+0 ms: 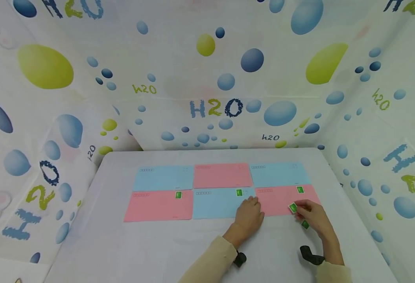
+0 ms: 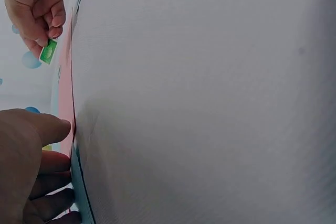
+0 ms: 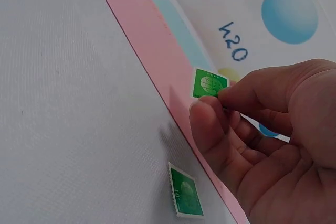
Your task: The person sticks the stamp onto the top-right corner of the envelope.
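Pinching the held stamp (image 1: 292, 207) between thumb and forefinger of my right hand (image 1: 313, 215), I have it over the right half of the near-right pink envelope (image 1: 274, 204), toward its front edge. It is green with a white border and a pale globe; my grip is nearly closed, a corner caught between the fingertips, the other fingers curled in.

Just in front of that envelope, below my right hand, a loose stamp (image 1: 305, 224) lies on the white worktop (image 1: 122, 251). Another, the corner stamp (image 1: 300, 189), sits on the envelope by its upper right corner.

My left hand (image 1: 248, 215) is at the envelope's left edge, where it meets the near blue envelope (image 1: 212, 206); its fingers are loosely bent and grip nothing. That blue one, left of my landmark, bears a stamp (image 1: 239, 192) at its upper right, and farther left a second pink envelope (image 1: 157, 208) bears one (image 1: 178, 195) too. Behind the near-right pink envelope lies a far blue envelope (image 1: 279, 175), with a pink one (image 1: 222, 175) and a blue one (image 1: 163, 179) leftward of that. Beyond them all hangs a white cloth (image 1: 172, 51) printed with drops and "H2O".
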`<state>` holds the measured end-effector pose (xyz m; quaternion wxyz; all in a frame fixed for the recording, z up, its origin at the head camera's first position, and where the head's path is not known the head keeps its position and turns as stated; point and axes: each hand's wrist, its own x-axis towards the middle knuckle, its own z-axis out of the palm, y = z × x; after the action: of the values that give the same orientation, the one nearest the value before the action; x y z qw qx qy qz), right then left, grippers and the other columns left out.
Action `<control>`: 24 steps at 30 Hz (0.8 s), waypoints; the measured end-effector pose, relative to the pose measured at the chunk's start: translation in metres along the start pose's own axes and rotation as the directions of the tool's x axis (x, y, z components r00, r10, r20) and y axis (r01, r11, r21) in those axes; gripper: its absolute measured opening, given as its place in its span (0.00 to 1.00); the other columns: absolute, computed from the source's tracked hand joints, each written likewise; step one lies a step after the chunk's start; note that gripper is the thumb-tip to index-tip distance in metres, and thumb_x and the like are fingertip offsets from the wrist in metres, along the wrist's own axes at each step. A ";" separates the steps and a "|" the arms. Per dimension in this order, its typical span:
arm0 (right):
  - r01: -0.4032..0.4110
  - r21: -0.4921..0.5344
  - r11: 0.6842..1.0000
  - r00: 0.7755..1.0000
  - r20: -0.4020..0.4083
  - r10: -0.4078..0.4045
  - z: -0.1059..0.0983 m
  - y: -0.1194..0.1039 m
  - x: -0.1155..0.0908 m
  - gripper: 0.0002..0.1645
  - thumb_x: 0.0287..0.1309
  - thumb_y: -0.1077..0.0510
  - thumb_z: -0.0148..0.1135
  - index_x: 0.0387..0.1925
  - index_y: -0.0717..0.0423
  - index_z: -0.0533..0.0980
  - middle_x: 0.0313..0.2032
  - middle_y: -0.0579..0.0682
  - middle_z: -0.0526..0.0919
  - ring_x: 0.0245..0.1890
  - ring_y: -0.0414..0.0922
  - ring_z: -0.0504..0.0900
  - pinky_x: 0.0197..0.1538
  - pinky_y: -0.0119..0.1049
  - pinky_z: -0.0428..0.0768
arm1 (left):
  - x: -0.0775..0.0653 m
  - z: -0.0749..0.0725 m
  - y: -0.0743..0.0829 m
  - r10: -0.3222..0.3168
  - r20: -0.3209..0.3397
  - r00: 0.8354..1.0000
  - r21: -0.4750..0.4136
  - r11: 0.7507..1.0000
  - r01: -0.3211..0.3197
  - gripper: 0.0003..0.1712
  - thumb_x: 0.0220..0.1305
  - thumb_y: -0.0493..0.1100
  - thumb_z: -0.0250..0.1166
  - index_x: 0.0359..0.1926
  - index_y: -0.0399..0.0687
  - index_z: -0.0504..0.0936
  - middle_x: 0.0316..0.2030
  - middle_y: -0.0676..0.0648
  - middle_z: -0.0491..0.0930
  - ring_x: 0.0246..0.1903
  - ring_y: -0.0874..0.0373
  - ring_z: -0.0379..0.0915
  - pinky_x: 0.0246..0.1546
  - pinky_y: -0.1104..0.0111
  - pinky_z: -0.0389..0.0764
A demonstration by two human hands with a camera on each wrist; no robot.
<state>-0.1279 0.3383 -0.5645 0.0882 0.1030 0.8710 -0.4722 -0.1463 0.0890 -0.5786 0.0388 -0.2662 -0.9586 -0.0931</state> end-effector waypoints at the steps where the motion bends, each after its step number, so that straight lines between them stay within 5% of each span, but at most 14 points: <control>1: -0.007 -0.008 1.000 1.000 0.000 0.007 0.000 0.000 0.000 0.21 0.72 0.59 0.55 0.59 0.70 0.73 0.41 0.58 0.83 0.32 0.37 0.81 0.36 0.27 0.83 | 0.000 -0.001 0.000 0.009 -0.017 1.000 0.008 1.000 -0.009 0.20 0.71 0.52 0.61 0.53 0.44 0.84 0.59 0.49 0.82 0.62 0.56 0.77 0.62 0.66 0.78; 14: -0.049 0.002 0.999 0.999 -0.015 0.049 0.002 0.001 0.000 0.20 0.73 0.61 0.52 0.57 0.73 0.70 0.40 0.59 0.82 0.32 0.39 0.83 0.34 0.28 0.84 | 0.017 -0.006 -0.004 0.065 -0.183 0.981 0.032 0.998 -0.061 0.10 0.69 0.46 0.64 0.35 0.46 0.86 0.33 0.51 0.84 0.33 0.59 0.81 0.35 0.71 0.83; 20: -0.050 0.022 0.999 0.999 -0.008 0.050 0.001 -0.001 0.001 0.21 0.73 0.59 0.54 0.58 0.72 0.70 0.40 0.59 0.83 0.31 0.39 0.83 0.35 0.28 0.84 | 0.033 -0.003 -0.012 0.011 -0.170 0.985 0.052 0.999 -0.002 0.11 0.71 0.46 0.62 0.43 0.46 0.87 0.43 0.51 0.85 0.44 0.59 0.83 0.47 0.72 0.84; 24: -0.041 0.037 0.999 0.999 -0.001 0.041 0.000 0.000 0.001 0.21 0.72 0.60 0.55 0.58 0.73 0.71 0.41 0.60 0.83 0.31 0.40 0.84 0.35 0.28 0.85 | 0.042 -0.002 -0.018 0.000 -0.097 0.995 0.120 0.993 0.012 0.14 0.73 0.46 0.60 0.51 0.45 0.85 0.55 0.50 0.83 0.60 0.58 0.78 0.63 0.67 0.78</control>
<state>-0.1289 0.3385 -0.5648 0.0949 0.1227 0.8600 -0.4861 -0.1911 0.0948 -0.5741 0.1009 -0.2558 -0.9603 -0.0480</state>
